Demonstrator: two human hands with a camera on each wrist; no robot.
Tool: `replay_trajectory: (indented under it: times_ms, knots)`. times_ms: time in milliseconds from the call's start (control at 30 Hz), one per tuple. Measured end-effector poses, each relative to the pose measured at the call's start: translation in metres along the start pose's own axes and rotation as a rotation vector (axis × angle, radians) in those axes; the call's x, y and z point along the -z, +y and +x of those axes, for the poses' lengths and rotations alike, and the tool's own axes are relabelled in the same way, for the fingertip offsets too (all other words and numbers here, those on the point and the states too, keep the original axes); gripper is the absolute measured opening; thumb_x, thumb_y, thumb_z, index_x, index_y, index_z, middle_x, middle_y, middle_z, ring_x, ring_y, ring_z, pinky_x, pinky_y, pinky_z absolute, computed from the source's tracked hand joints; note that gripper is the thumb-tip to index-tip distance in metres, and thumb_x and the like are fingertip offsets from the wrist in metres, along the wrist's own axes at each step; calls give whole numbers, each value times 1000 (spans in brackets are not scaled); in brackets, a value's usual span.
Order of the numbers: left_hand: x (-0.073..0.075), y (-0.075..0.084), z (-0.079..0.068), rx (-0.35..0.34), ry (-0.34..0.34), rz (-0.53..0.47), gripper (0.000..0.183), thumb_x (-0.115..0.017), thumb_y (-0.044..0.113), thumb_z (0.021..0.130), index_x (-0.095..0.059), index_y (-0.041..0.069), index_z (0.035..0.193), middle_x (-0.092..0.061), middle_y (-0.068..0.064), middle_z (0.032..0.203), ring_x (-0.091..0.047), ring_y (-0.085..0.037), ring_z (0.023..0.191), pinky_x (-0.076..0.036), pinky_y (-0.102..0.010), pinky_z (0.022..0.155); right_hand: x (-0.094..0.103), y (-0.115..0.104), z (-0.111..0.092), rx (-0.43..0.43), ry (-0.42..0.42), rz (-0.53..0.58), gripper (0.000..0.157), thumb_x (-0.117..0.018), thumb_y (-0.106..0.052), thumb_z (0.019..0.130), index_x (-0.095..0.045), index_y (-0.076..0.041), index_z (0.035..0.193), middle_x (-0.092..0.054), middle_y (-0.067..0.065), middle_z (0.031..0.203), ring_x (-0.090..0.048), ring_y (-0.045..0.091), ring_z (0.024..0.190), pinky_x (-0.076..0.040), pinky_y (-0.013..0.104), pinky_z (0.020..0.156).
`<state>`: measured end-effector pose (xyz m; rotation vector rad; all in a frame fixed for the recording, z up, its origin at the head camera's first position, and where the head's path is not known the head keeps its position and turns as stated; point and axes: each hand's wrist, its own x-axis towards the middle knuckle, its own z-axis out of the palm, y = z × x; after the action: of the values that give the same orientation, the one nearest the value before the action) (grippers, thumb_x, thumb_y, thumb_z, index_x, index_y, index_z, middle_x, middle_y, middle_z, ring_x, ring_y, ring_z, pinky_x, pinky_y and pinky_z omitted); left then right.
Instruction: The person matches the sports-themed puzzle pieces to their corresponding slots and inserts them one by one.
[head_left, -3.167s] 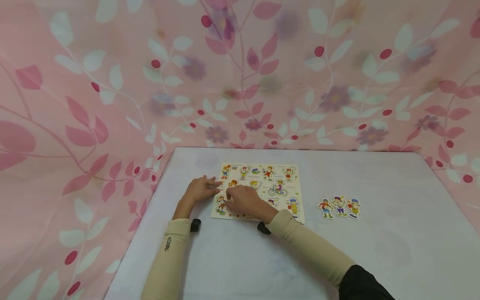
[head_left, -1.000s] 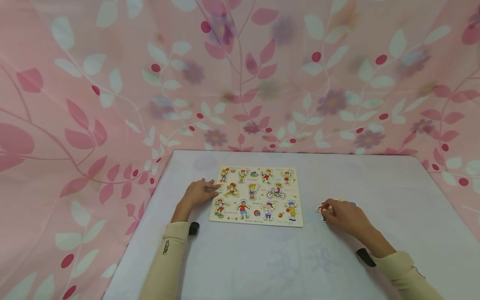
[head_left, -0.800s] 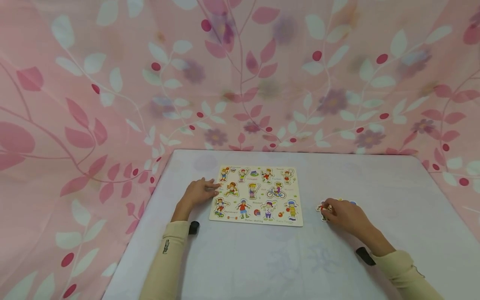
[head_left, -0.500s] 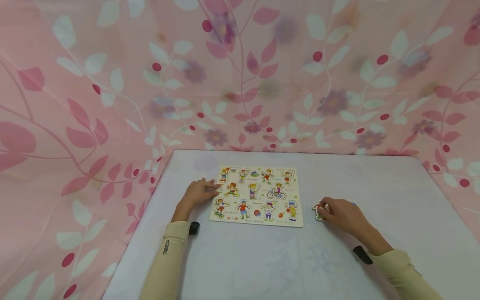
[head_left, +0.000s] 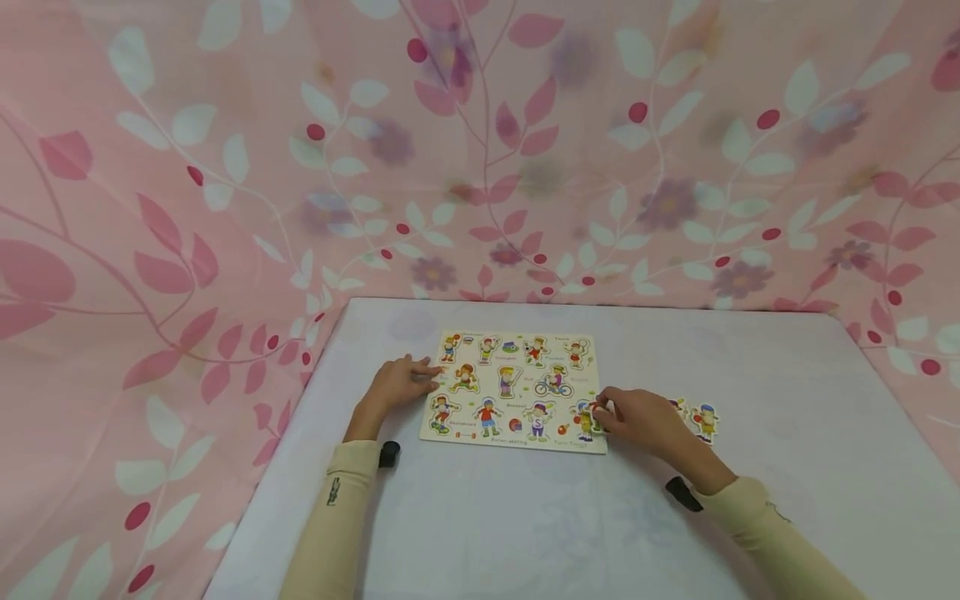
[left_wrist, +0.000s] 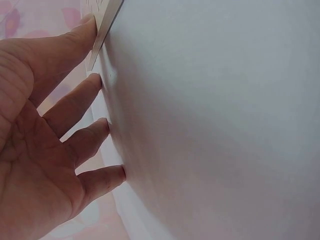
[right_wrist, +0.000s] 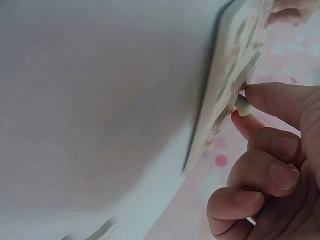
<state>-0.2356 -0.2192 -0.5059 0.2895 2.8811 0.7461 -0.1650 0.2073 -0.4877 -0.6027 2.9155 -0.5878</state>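
A puzzle board (head_left: 525, 414) printed with sporty child figures lies flat on the table. My left hand (head_left: 397, 387) is at its left edge; in the left wrist view the thumb touches the board's edge (left_wrist: 107, 25) and the spread fingertips touch the tablecloth. Over the board's right edge, my right hand (head_left: 647, 419) pinches a small figure-shaped puzzle piece (head_left: 597, 414) between thumb and index finger. The right wrist view has this piece (right_wrist: 243, 106) close to the board's surface (right_wrist: 220, 85); whether they touch I cannot tell. The other right fingers are curled.
Right of the board lie two more figure pieces: one with a blue cap (head_left: 705, 422), and another (head_left: 677, 404) partly hidden behind the right hand. A white cloth covers the table (head_left: 510, 517). A pink floral curtain (head_left: 480, 167) hangs behind and to the left.
My right hand went from the board to the loose pieces, took one, and has carried it left to the board's right edge. The left hand has stayed at the board's left edge.
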Motion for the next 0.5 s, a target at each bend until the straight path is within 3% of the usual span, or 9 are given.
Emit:
replay_trajectory:
  times_ms: [333,500]
  knots:
    - [0,-1,1,-23,-11,21,37,-73,33,90,-71,19,124,-54,-7,140,-32,-44,139,-27,-56,112,-8,-33,22,53,-26,-3,22,-66,-28,93,-67,-12,109,-47,-8,61,-42,10,55,-33,27,49]
    - [3,0,1,-10,-19,24,37,-72,33,90,-70,19,125,-53,-7,141,-32,-43,140,-26,-56,113,-16,-45,31,126,-1,-6,17,-67,-28,93,-67,-14,102,-46,-10,59,-41,8,53,-31,25,48]
